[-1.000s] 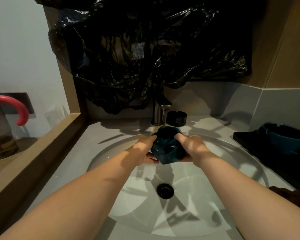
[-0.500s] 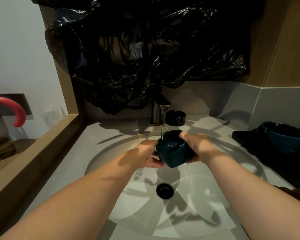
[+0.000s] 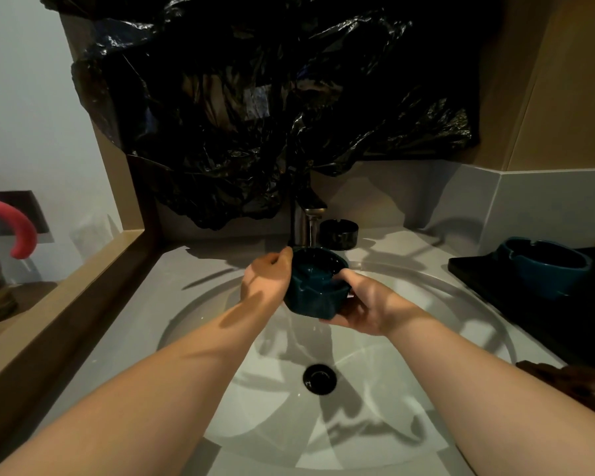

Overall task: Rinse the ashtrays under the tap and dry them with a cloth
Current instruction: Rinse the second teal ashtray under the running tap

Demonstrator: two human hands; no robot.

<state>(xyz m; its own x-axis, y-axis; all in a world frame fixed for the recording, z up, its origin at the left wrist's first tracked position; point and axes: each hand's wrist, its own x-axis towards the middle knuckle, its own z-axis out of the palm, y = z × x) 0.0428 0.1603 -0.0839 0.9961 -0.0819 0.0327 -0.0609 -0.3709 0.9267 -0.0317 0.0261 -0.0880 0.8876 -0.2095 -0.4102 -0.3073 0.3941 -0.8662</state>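
Since the earlier frame the left hand [image 3: 265,276] has climbed to the far left rim of the teal ashtray [image 3: 315,286] and the right hand [image 3: 368,304] has slid beneath it. Black plastic sheeting [image 3: 255,115] hangs beyond both hands; the sink [image 3: 461,304] spreads below them; a black tray [image 3: 488,286] lies right of the right hand, carrying a second teal ashtray [image 3: 543,266]; the left hand grips the held ashtray's side, fingers curled; the right hand cups its base, thumb over the near rim; the tap [image 3: 304,221] stands just beyond the hands, a black ashtray [image 3: 338,233] beside it; the drain [image 3: 319,378] lies below the hands.
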